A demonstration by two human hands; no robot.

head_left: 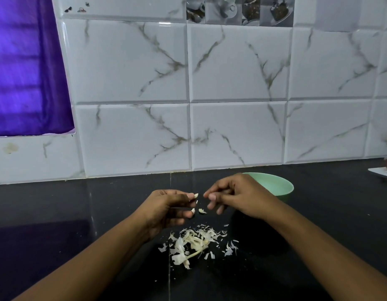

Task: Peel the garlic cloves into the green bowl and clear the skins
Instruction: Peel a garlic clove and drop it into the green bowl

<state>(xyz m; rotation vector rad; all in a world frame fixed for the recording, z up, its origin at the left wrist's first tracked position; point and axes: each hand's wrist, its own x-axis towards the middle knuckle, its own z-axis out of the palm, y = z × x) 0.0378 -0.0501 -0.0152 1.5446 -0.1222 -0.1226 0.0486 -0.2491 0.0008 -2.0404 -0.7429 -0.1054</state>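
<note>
Left hand: the left hand (pixel 166 210), centre of the frame, has its fingers curled; thumb and forefinger pinch a garlic clove (pixel 196 195) at their tips
Right hand: the right hand (pixel 238 197), just right of centre, has loosely curled fingers, thumb tip against forefinger; whether a scrap of skin sits between them is too small to tell
Between them: the hands are near but apart; two pale flakes (pixel 202 211) show just below the gap (in the air or on the counter, unclear)
Bowl: the green bowl (pixel 277 185), right of centre, stands behind the right hand, partly hidden by it
Skins: a heap of skins (pixel 193 242), lower centre, lies on the black counter (pixel 79 213)
Backdrop: marbled white tiles (pixel 238 83); purple curtain (pixel 25 72), upper left
</note>
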